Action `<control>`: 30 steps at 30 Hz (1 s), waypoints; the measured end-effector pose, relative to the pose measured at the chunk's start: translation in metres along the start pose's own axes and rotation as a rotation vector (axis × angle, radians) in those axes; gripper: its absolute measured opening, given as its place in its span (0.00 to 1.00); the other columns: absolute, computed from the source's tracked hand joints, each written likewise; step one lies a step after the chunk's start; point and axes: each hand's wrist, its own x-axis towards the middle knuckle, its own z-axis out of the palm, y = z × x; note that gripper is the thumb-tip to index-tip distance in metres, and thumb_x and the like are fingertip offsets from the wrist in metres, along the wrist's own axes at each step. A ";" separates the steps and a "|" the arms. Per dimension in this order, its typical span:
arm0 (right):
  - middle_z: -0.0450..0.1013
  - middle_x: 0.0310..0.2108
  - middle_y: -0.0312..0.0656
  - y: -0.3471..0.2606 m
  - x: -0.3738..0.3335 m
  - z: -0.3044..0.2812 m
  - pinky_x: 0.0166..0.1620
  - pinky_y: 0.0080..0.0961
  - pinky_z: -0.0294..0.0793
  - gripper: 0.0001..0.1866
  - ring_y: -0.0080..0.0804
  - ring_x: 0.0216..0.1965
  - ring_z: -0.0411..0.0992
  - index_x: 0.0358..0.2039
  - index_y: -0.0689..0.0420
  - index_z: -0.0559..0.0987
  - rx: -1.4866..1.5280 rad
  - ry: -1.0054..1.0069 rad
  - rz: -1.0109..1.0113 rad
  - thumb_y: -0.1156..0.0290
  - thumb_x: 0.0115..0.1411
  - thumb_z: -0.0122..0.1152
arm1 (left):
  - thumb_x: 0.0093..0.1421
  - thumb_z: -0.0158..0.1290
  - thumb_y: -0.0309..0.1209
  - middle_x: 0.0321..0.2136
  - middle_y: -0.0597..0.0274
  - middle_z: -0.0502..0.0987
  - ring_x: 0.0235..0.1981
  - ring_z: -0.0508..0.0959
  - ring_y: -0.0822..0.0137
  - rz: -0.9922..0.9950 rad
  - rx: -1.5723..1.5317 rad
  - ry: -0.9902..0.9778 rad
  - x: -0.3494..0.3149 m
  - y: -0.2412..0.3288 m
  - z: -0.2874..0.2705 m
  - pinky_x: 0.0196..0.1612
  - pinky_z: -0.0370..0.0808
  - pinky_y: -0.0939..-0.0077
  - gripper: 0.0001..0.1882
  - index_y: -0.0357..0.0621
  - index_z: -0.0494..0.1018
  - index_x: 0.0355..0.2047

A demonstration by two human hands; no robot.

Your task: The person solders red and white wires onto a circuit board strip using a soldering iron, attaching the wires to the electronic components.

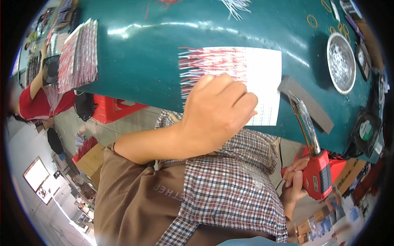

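On the green table lies a white card [264, 86] with printed rows. Many short red and white wires [223, 61] are laid side by side across its left part, their ends sticking out past the left edge. My left hand [221, 107] is closed above the card's near part, fingers curled down. Whatever its fingertips pinch, if anything, is hidden. Off the table's near edge at the right, my right hand [294, 180] grips a red soldering gun [318, 176]. Its long metal tip, partly wrapped in foil, points up toward a grey bar [308, 104] beside the card.
A metal bowl [341, 63] with shiny contents stands at the far right, near several rubber bands [312, 21]. A small black fan [365, 130] sits at the right edge. Stacked wired cards [80, 55] lie at the left, near a red stool [108, 108] and another person in red [41, 100].
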 end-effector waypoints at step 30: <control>0.67 0.26 0.44 0.001 0.001 0.003 0.19 0.17 0.61 0.11 0.16 0.12 0.56 0.35 0.62 0.68 -0.003 -0.035 -0.029 0.69 0.59 0.57 | 0.52 0.57 0.25 0.21 0.68 0.75 0.23 0.70 0.77 -0.391 -0.101 0.037 0.053 -0.117 -0.070 0.28 0.68 0.81 0.04 0.38 0.76 0.29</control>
